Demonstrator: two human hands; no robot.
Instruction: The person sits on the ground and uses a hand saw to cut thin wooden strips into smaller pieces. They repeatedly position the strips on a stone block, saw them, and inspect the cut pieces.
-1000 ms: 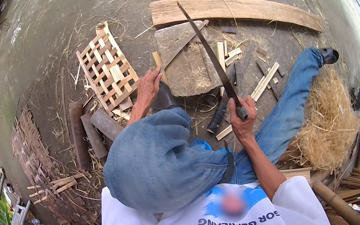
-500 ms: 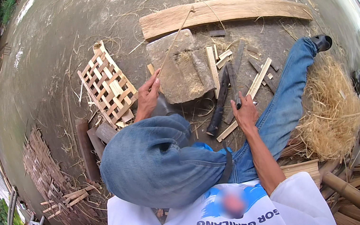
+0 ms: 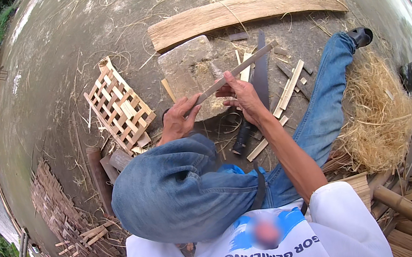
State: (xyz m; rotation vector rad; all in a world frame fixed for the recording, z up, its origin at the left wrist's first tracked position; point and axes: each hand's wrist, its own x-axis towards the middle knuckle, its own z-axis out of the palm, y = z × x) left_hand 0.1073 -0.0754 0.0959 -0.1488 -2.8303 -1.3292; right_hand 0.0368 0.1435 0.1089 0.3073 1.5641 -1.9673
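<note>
My left hand (image 3: 179, 118) is closed round the near end of a long, flat grey-brown strip (image 3: 254, 58). A small dark bit shows behind that hand; whether it belongs to the strip is unclear. My right hand (image 3: 243, 97) pinches the strip farther along between thumb and fingers, its other fingers curled below. From there the strip slants up and to the right; wood or metal, I cannot tell. Under it stands a worn stone block (image 3: 186, 66). Beside my right hand lies a saw-like tool with a wide dark blade (image 3: 262, 77) and a black handle (image 3: 241, 140).
A long wooden plank (image 3: 246, 10) lies beyond the block. To the left are a woven slat panel (image 3: 119, 105) and a tattered brown mat (image 3: 63, 208). Pale wood strips (image 3: 289, 86) lie by my outstretched leg (image 3: 317, 103), with a heap of shavings (image 3: 378, 117) to its right.
My right hand has risen from beside the dark tools to the strip at my left hand. The held piece, thin and steep before, now looks broad and slants right. The view has shifted slightly.
</note>
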